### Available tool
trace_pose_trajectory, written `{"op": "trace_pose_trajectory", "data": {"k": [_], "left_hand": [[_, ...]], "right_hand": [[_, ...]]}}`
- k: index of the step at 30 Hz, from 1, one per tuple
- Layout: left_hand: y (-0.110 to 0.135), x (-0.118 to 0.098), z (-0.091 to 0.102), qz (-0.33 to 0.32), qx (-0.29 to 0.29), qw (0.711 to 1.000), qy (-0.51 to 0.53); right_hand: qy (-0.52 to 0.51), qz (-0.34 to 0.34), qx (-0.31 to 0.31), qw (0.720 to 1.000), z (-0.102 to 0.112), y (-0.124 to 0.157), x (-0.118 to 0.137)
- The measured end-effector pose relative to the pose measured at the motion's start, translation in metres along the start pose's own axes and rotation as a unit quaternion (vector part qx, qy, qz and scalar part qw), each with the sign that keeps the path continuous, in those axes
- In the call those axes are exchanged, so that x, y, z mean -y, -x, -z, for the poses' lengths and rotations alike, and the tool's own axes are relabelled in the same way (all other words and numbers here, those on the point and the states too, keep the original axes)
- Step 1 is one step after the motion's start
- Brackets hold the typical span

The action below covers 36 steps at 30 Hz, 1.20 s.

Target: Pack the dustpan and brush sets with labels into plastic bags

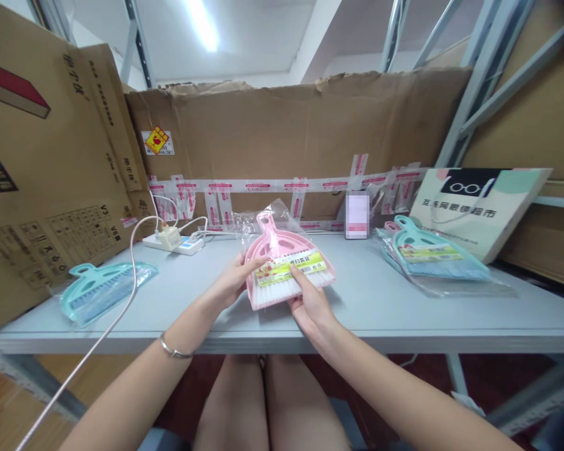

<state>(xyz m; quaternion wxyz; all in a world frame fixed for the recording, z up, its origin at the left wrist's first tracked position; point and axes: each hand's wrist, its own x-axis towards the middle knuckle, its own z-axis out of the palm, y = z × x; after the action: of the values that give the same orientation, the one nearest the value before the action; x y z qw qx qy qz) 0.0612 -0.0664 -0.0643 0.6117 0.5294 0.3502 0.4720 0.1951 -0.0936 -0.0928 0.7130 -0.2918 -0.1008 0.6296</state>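
Observation:
A pink dustpan and brush set (273,243) in clear plastic wrap is held just above the table's front part, tilted toward me. Its yellow-green label lies across the white bristles. My left hand (232,279) grips its left edge, thumb on the front. With the thumb on the label and fingers underneath, my right hand (311,305) holds the lower right side. A wrapped turquoise dustpan and brush set (104,289) lies on the table at left. To the right, more wrapped sets are stacked, a turquoise dustpan (416,237) on top and a pink handle showing below.
A power strip (178,244) with a plug and white cables stands at the back left; one cable crosses the left side toward me. A phone (357,215) leans at the back. Cardboard (263,134) walls the rear, and a printed box (479,207) stands at right.

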Motion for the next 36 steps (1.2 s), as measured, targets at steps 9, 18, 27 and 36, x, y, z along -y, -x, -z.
{"op": "trace_pose_trajectory", "data": {"k": [9,18,27,36], "left_hand": [[0.016,0.013,-0.005,0.038,0.012,0.998,0.041],[0.013,0.001,0.007,0.051,-0.006,0.998,0.022],[0.021,0.000,0.007,0.070,0.030,0.997,-0.032],[0.023,0.004,0.019,0.078,0.012,0.997,0.002]], "right_hand": [[-0.006,0.018,0.013,1.000,0.001,-0.003,-0.007],[0.057,-0.055,0.066,0.995,0.006,-0.001,0.002],[0.069,-0.047,0.044,0.996,0.002,-0.004,-0.002],[0.200,-0.032,0.064,0.977,0.016,-0.009,0.031]]}}
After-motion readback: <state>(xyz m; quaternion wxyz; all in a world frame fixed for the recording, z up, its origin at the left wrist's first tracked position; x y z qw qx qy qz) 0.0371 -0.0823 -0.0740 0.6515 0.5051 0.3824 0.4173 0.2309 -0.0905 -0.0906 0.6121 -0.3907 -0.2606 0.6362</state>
